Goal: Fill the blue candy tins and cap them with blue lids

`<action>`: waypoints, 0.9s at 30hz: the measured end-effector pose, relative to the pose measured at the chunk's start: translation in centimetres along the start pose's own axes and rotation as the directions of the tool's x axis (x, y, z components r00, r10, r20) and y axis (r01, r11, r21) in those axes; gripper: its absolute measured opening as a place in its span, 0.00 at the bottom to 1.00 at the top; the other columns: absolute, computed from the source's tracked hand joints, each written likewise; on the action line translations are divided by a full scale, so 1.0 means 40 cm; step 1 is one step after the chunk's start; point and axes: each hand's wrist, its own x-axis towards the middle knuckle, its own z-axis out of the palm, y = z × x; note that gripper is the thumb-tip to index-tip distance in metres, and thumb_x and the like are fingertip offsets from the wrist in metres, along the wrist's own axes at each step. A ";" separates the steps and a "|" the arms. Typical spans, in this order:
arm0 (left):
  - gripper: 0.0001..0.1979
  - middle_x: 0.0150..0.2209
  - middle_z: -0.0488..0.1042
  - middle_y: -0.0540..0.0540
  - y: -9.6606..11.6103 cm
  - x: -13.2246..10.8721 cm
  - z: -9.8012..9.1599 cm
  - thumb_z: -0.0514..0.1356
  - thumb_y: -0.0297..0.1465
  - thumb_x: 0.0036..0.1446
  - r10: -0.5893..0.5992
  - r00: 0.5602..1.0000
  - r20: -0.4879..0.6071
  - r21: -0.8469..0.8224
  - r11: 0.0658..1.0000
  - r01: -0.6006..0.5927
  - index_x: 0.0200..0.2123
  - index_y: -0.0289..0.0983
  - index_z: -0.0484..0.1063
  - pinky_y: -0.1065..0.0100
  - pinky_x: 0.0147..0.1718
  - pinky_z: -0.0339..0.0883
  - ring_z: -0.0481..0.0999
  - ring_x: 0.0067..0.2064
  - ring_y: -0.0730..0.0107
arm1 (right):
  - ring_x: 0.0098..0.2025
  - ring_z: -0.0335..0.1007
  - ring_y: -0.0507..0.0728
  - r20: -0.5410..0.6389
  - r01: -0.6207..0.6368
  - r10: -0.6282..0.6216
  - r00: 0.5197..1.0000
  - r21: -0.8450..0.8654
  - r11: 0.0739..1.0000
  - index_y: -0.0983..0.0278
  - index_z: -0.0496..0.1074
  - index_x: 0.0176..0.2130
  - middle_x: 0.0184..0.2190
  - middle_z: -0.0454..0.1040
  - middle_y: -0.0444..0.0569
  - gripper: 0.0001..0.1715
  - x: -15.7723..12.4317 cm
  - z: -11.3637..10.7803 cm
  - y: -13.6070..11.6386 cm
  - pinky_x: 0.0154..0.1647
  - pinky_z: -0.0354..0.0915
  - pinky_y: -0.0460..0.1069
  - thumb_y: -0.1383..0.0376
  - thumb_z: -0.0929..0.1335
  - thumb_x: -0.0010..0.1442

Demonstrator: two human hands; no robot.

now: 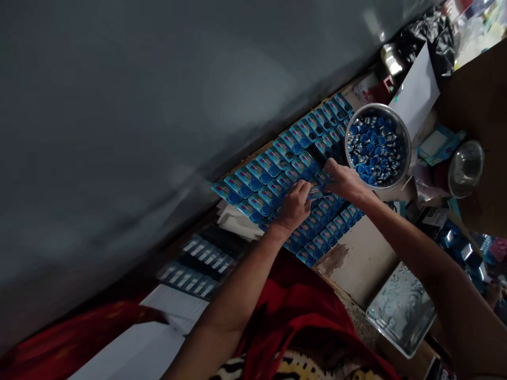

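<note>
Rows of small blue printed cards (259, 171) with round blue spots cover the table in front of me. My left hand (297, 201) is closed on the left end of one blue card (317, 192), raised a little over the rows. At that card's right end is my right hand (341, 178), its fingers bent and pinched together; whether they also hold a small piece is hidden. Just right of the cards stands a round steel bowl (406, 164) filled with small blue and silver caps (374, 145).
A grey wall (158, 95) runs along the far side. On the right are a clear plastic bowl (467, 169), a white sheet (418, 92) and a metal tray (402, 311). Stacked dark strips with pale pieces (202, 261) lie at left, near white paper (134, 351).
</note>
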 end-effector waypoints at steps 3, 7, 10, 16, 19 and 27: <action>0.14 0.52 0.78 0.37 0.007 0.011 -0.005 0.60 0.26 0.69 0.024 1.000 0.004 -0.016 1.000 -0.024 0.56 0.38 0.74 0.54 0.60 0.75 0.79 0.57 0.50 | 0.57 0.76 0.63 -0.010 0.182 -0.182 0.983 -0.007 0.983 0.60 0.78 0.51 0.54 0.81 0.52 0.15 -0.043 0.003 -0.001 0.51 0.65 0.52 0.69 0.74 0.64; 0.18 0.56 0.79 0.38 -0.002 0.068 -0.033 0.61 0.25 0.69 0.085 0.996 0.013 -0.047 0.995 -0.085 0.60 0.39 0.71 0.56 0.62 0.75 0.80 0.60 0.53 | 0.60 0.72 0.68 -0.110 0.318 -0.327 0.939 -0.089 0.944 0.65 0.71 0.65 0.59 0.79 0.59 0.31 -0.106 0.016 -0.012 0.58 0.66 0.57 0.70 0.70 0.64; 0.28 0.61 0.78 0.38 -0.034 0.138 -0.067 0.64 0.31 0.70 0.111 0.993 -0.034 -0.105 0.988 -0.114 0.69 0.39 0.63 0.56 0.66 0.72 0.78 0.64 0.55 | 0.56 0.74 0.69 -0.242 0.223 -0.241 0.940 -0.101 0.970 0.66 0.69 0.68 0.55 0.81 0.61 0.30 -0.096 0.040 -0.014 0.56 0.68 0.58 0.70 0.65 0.68; 0.23 0.70 0.73 0.36 -0.126 0.200 -0.077 0.62 0.33 0.73 0.147 0.985 0.088 0.163 0.973 -0.160 0.68 0.39 0.71 0.37 0.79 0.48 0.63 0.78 0.45 | 0.69 0.69 0.67 -0.553 0.058 0.036 0.832 0.152 0.987 0.74 0.57 0.77 0.68 0.72 0.68 0.38 0.028 0.116 0.008 0.68 0.66 0.58 0.65 0.61 0.74; 0.23 0.73 0.70 0.37 -0.154 0.171 -0.048 0.58 0.30 0.74 0.190 0.939 0.285 0.227 0.939 -0.259 0.69 0.40 0.72 0.31 0.79 0.41 0.61 0.79 0.45 | 0.66 0.72 0.67 -0.506 0.038 0.052 0.861 0.167 0.985 0.72 0.61 0.76 0.66 0.74 0.67 0.35 0.062 0.140 0.019 0.67 0.67 0.57 0.66 0.60 0.75; 0.24 0.74 0.68 0.34 -0.177 0.150 -0.025 0.55 0.35 0.76 0.193 0.929 0.315 0.234 0.933 -0.273 0.69 0.35 0.73 0.34 0.80 0.46 0.58 0.80 0.44 | 0.54 0.77 0.67 -0.298 -0.120 0.175 0.938 0.193 0.974 0.62 0.71 0.70 0.64 0.73 0.68 0.27 0.141 0.182 0.004 0.51 0.72 0.57 0.65 0.65 0.75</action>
